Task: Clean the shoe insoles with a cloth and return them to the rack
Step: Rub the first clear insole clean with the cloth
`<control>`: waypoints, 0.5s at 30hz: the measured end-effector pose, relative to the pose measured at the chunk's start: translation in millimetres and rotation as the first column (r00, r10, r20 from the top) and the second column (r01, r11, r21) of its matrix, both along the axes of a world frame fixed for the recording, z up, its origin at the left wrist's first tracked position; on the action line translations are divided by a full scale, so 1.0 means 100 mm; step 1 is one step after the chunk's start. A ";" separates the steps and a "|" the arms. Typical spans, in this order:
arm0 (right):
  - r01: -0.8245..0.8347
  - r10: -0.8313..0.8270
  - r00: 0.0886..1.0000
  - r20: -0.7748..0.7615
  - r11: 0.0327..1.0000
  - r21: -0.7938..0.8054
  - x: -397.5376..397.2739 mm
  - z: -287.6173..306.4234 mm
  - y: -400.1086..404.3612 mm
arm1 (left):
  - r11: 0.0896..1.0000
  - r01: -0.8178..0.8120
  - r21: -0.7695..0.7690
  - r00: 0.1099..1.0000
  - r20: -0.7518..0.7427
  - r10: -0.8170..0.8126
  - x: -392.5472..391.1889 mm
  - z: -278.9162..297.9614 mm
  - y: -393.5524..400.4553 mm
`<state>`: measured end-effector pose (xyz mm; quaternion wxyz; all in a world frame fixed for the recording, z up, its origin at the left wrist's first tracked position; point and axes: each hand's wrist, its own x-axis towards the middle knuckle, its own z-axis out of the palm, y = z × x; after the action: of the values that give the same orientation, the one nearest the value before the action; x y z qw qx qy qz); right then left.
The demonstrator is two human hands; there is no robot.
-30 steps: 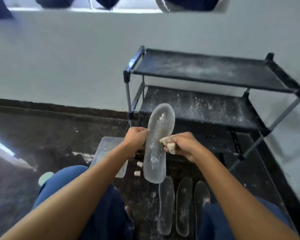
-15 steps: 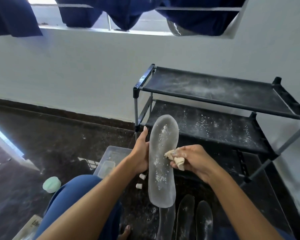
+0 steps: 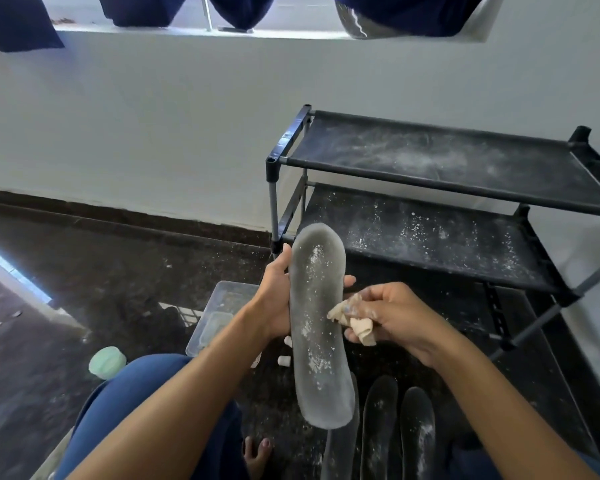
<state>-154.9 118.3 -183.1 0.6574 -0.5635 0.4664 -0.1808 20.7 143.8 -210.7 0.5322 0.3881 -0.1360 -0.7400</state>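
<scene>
Before the rack [image 3: 430, 168], left hand [image 3: 274, 299] grips the dusty insole [image 3: 317, 323] upright; right-hand fingers [image 3: 371, 306] pinch the cloth [image 3: 355, 322] against it. Wipe lengthwise, supporting the back.

Your held insole [image 3: 318, 320] hides most of your left hand's [image 3: 272, 299] fingers | at 5 o'clock, floor insoles [image 3: 417, 441] get cut off | rack [image 3: 458, 188] cut off at 3 o'clock

1 view only, head-worn, wide-angle. Looks forward and down from above seated person's lap. Hands [image 3: 333, 306] close, near frame centre. Rack [image 3: 447, 209] farther, upper right, against wall [image 3: 153, 133]. Floor [image 3: 118, 289] below, lower left.
</scene>
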 end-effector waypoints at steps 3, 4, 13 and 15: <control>0.033 -0.033 0.999 0.000 0.997 -0.064 -0.04 0.09 -0.03 | 1.000 -0.023 0.011 1.000 0.012 0.023 0.05 0.02 0.03; 0.082 -0.081 0.997 0.020 0.993 -0.089 -0.05 0.11 -0.04 | 0.999 -0.026 0.022 1.000 -0.004 0.026 0.06 0.01 0.04; 0.319 -0.295 0.946 0.133 0.776 -0.544 0.06 0.11 -0.05 | 0.991 0.130 0.024 0.991 -0.030 -0.129 -0.03 -0.01 0.11; 0.316 -0.291 0.946 0.139 0.745 -0.587 0.11 0.11 -0.02 | 0.987 0.162 0.000 0.986 -0.032 -0.162 -0.07 -0.02 0.10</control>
<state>-144.0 116.4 -172.5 0.4145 -0.6560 0.4570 -0.4349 14.1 154.2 -212.3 0.4719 0.3650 -0.1575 -0.7870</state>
